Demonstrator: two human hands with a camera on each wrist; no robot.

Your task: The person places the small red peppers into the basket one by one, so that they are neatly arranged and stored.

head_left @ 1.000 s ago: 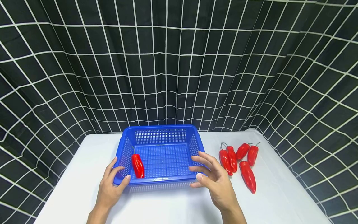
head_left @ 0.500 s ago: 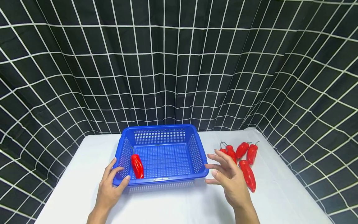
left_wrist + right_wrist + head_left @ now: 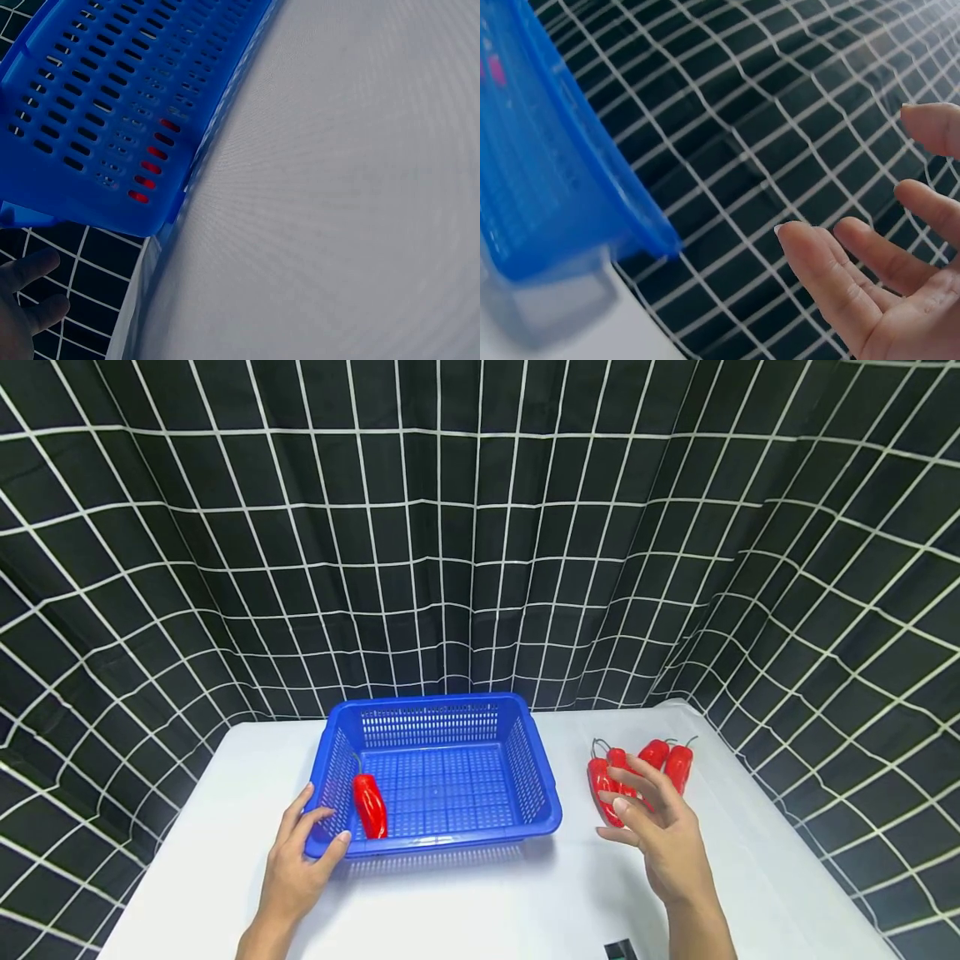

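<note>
A blue plastic basket (image 3: 442,841) with slotted walls stands on the white table. One red pepper (image 3: 371,806) lies inside it near the left wall. At the basket's front left corner is my left hand (image 3: 292,868), its fingers spread about the rim; in the left wrist view its fingertips (image 3: 49,311) show apart from the basket wall. My right hand (image 3: 667,843) hovers just before a group of several red peppers (image 3: 602,785) on the right. Its fingers are parted and hold nothing. The right hand partly hides some of these peppers.
A small dark object (image 3: 620,950) shows at the bottom edge of the head view. Behind the table (image 3: 450,910) and along its sides hangs a black curtain (image 3: 465,568) with white grid lines.
My right hand has moved right, from the basket's front right corner to the group of peppers. The left hand and the basket have stayed in place. The small dark object has come into view.
</note>
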